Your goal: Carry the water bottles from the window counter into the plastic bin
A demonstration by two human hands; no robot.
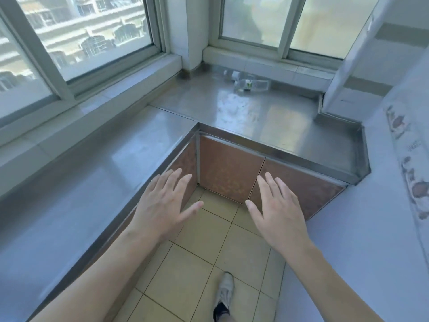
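Steel tabletop (267, 117) filling the frame's upper centre. Both hands, left hand (162, 205) and right hand (278, 210), low centre, fingers spread, empty. Two clear bottles (251, 84) far back under the window, lying flat, long axes roughly left-right; blurred, caps indistinct.

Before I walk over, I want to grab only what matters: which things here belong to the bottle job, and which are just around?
Part of the job:
- nearer water bottle, lying on its side
- farther water bottle, also lying down
- window counter they rest on
- left hand and right hand, both empty

Just around:
- cabinet doors
- windows
- floor tiles

The plastic bin is not in view.
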